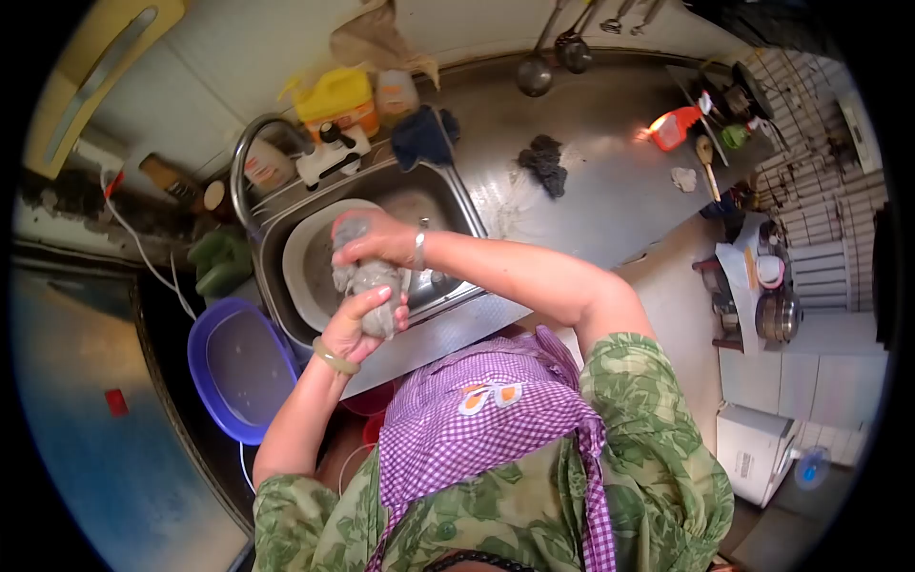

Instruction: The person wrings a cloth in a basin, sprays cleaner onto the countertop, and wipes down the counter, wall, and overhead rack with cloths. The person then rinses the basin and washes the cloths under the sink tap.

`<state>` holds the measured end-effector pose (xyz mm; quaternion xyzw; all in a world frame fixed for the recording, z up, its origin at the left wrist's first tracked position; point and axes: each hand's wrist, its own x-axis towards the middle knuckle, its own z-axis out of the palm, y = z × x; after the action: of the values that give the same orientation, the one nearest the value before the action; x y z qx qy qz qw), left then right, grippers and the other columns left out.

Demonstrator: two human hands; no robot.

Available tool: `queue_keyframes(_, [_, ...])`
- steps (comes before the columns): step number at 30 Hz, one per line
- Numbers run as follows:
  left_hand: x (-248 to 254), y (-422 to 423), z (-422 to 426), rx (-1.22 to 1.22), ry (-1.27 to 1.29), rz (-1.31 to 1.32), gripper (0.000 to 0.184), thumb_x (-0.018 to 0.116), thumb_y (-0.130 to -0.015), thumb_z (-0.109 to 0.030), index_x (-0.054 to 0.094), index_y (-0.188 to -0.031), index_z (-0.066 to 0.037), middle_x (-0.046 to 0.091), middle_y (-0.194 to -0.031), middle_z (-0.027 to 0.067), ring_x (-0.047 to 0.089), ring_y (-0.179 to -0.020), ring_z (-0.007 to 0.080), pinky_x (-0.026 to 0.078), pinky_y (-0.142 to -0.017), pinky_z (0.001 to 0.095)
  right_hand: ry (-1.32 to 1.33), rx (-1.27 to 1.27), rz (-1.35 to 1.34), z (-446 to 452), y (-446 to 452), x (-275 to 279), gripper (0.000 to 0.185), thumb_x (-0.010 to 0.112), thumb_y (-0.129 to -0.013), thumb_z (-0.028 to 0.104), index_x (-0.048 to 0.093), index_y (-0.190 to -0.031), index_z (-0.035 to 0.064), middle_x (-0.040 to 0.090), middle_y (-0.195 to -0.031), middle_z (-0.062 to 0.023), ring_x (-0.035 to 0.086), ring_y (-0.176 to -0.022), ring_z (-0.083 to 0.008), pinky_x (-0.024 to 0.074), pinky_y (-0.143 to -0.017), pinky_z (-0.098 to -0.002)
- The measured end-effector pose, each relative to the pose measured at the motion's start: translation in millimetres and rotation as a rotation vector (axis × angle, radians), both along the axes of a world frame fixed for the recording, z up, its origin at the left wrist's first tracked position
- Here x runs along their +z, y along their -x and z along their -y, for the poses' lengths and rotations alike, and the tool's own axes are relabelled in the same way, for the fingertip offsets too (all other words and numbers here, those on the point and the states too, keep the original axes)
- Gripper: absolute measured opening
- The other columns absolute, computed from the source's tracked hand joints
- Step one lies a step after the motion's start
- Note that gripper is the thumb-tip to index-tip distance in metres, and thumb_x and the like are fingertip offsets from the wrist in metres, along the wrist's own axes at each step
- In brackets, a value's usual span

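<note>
While a white tub [296,255] sits in the sink [271,291], a gray cloth [366,277] is squeezed tight.
The left hand [351,327] grips its near end; the right hand [378,237] grips its far end.

No text, brand or number is legible in this view. Printed areas too small or blurred to read appear on the yellow jug [335,95] behind the sink, which bears an orange label band, on the pale bottle [396,95] just beside it, and on the white bottle [270,168] near the tap, which carries orange markings. The white box [753,443] at the right displays a small dark printed block, also unreadable, and the blue panel [81,372] at the left bears a red rectangular patch [116,402] with no discernible lettering.
</note>
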<state>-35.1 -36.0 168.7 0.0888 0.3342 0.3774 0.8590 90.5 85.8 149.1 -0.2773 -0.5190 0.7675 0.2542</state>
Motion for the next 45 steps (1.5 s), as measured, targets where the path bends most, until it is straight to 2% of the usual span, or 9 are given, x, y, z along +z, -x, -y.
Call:
queue_keyframes(7, [-59.3, -5.4, -5.9, -0.006, 0.059, -0.279, 0.022, 0.066, -0.090, -0.017, 0.060, -0.109, -0.007, 0.062, -0.094, 0.0074, 0.062, -0.076, 0.0199, 0.052, -0.065, 0.0347, -0.538, -0.033, 0.462, 0.8, 27.9, -47.9, 0.043, 0.079, -0.061, 0.028, 0.067, -0.095, 0.0051, 0.069, -0.092, -0.0172, 0.066, -0.087, -0.0291, 0.0520, -0.082, -0.0368])
queue_keyframes(11, [-90.4, -19.1, -12.8, 0.171, 0.113, -0.334, 0.014, 0.066, -0.088, -0.013, 0.061, -0.099, -0.004, 0.062, -0.079, 0.0074, 0.063, -0.063, 0.0199, 0.053, -0.053, 0.0340, -0.605, 0.132, 0.785, -7.2, 36.5, -68.8, 0.073, 0.077, -0.062, 0.038, 0.061, -0.126, 0.0092, 0.062, -0.125, -0.0203, 0.057, -0.118, -0.0348, 0.0446, -0.102, -0.0422])
queue_keyframes(15, [-115.4, -44.6, -27.3, 0.383, -0.055, -0.720, 0.018, 0.069, -0.082, -0.010, 0.060, -0.096, -0.004, 0.063, -0.078, 0.0100, 0.063, -0.057, 0.0206, 0.050, -0.042, 0.0354, -0.674, -0.094, 0.785, 3.0, 35.4, -96.7, 0.055, 0.074, -0.069, 0.033, 0.064, -0.117, 0.0082, 0.064, -0.118, -0.0206, 0.059, -0.113, -0.0359, 0.0471, -0.099, -0.0424])
queue_keyframes(20, [-136.9, -40.2, -33.5, 0.427, -0.487, -1.313, 0.104, 0.091, -0.055, -0.024, 0.035, -0.138, 0.004, 0.058, -0.123, 0.0244, 0.056, -0.117, 0.0378, 0.041, -0.106, 0.0382, -0.291, -0.423, 0.703, -9.7, 20.9, -107.1, 0.044, 0.079, -0.069, 0.028, 0.067, -0.104, 0.0031, 0.071, -0.098, -0.0133, 0.067, -0.093, -0.0259, 0.0527, -0.085, -0.0336])
queue_keyframes(22, [-123.2, -37.4, -34.8, 0.404, -0.644, -1.478, 0.101, 0.090, -0.056, -0.024, 0.036, -0.136, 0.005, 0.058, -0.123, 0.0248, 0.057, -0.117, 0.0362, 0.042, -0.105, 0.0382, -0.078, -0.431, 0.477, -29.6, 13.5, -142.5, 0.041, 0.078, -0.077, 0.029, 0.066, -0.103, 0.0001, 0.069, -0.096, -0.0082, 0.064, -0.089, -0.0145, 0.0515, -0.078, -0.0278])
queue_keyframes(24, [-92.2, -33.6, -31.6, 0.217, -0.611, -1.438, 0.095, 0.090, -0.057, -0.022, 0.041, -0.134, 0.006, 0.060, -0.120, 0.0220, 0.060, -0.111, 0.0335, 0.048, -0.098, 0.0371, 0.156, -0.417, 0.340, -38.1, 13.1, -154.5, 0.038, 0.075, -0.081, 0.029, 0.065, -0.105, 0.0017, 0.068, -0.099, -0.0075, 0.064, -0.090, -0.0139, 0.0511, -0.079, -0.0294])
queue_keyframes(30, [-56.7, -2.1, -23.0, 0.138, -0.153, -0.144, 0.061, 0.077, -0.079, -0.011, 0.048, -0.130, 0.006, 0.062, -0.119, 0.0172, 0.064, -0.103, 0.0275, 0.057, -0.084, 0.0369, 0.380, -0.079, -0.260, -22.0, -38.4, -72.3, 0.075, 0.060, -0.089, 0.061, 0.051, -0.138, 0.0057, 0.060, -0.129, -0.0121, 0.055, -0.124, -0.0260, 0.0469, -0.102, -0.0425])
queue_keyframes(35, [-28.0, -13.5, -9.9, 0.181, 0.095, 0.643, 0.057, 0.072, -0.086, -0.017, 0.046, -0.134, 0.001, 0.057, -0.122, 0.0170, 0.060, -0.109, 0.0261, 0.058, -0.081, 0.0321, 0.561, 0.129, -0.631, -3.5, -19.9, -15.1, 0.064, 0.062, -0.094, 0.044, 0.044, -0.141, 0.0052, 0.058, -0.131, -0.0196, 0.057, -0.120, -0.0383, 0.0501, -0.099, -0.0498])
queue_keyframes(45, [13.3, -9.3, 18.6, 0.155, -0.053, 0.507, 0.065, 0.073, -0.087, -0.024, 0.038, -0.138, -0.004, 0.052, -0.116, 0.0138, 0.054, -0.093, 0.0206, 0.050, -0.064, 0.0265, 0.226, -0.024, -0.102, 12.2, -19.1, 41.9, 0.028, 0.067, -0.090, 0.021, 0.058, -0.109, 0.0028, 0.067, -0.100, -0.0135, 0.068, -0.089, -0.0218, 0.0561, -0.080, -0.0329])
